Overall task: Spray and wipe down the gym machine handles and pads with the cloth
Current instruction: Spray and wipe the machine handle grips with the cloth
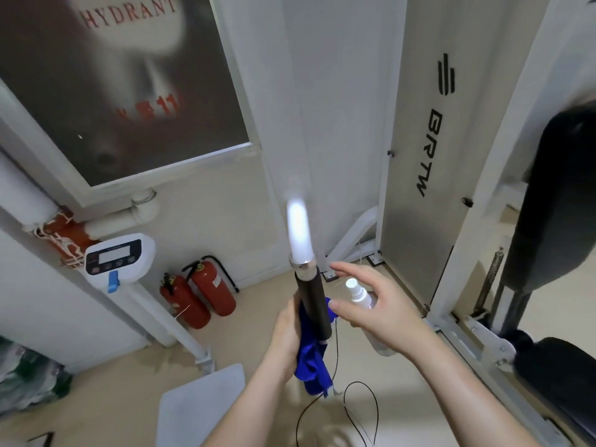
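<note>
Two hands sat at handle, upright mid-frame. Left hand clamped blue cloth against handle's lower left, likely ready for wiping. Right hand, just right of handle, gripped spray bottle, nozzle facing handle.

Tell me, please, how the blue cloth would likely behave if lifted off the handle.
Probably floppy: the blue cloth hangs in loose folds below the left hand, which holds it against the black handle. It looks thin, so likely light. Being soft fabric, it should neither roll nor tip.
</note>
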Demonstrator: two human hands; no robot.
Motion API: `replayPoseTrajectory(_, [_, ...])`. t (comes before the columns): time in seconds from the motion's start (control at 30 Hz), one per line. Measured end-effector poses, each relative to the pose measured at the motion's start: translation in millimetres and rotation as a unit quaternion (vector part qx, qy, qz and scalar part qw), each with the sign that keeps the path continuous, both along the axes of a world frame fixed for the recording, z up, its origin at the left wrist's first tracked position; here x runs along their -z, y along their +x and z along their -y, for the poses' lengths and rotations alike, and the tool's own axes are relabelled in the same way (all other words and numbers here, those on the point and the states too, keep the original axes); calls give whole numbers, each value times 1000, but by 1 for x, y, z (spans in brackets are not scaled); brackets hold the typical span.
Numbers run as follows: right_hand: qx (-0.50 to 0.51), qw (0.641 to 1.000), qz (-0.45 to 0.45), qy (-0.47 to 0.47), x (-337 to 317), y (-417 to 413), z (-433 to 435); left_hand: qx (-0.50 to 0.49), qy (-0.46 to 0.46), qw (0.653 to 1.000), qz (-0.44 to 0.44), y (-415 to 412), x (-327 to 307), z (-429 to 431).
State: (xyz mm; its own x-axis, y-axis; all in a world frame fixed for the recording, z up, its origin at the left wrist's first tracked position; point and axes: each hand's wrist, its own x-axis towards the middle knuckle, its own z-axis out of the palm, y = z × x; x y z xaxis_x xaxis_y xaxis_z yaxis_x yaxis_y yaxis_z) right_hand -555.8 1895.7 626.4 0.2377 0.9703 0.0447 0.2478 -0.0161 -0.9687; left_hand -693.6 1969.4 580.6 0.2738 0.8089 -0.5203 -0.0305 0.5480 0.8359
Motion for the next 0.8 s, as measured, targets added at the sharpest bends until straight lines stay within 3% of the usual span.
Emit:
replayPoseTrajectory(0.17, [-38, 989, -128, 67, -22, -11, -20, -56, 180, 975, 119, -10, -70, -15])
replayPoseTrajectory(0.27, [-48, 984, -149, 82, -18, -30, -31, -80, 266, 960, 42, -13, -108, -18])
replayPoseTrajectory(0.4, [-2, 983, -150, 110, -15, -37, -32, -53, 316, 947, -6, -19, -97, -17])
replayPoseTrajectory(0.57, [101, 980, -70, 156, -16, -67, -21, 25, 231, 971, 51, -19, -60, -25])
replayPoseTrajectory(0.7, [220, 951, 42, 214, -13, -81, -23, 73, 87, 993, 29, -18, -35, -27])
replayPoseTrajectory(0.8, [299, 918, 123, 230, -9, -99, -27, 175, 23, 984, -26, -19, -16, -37])
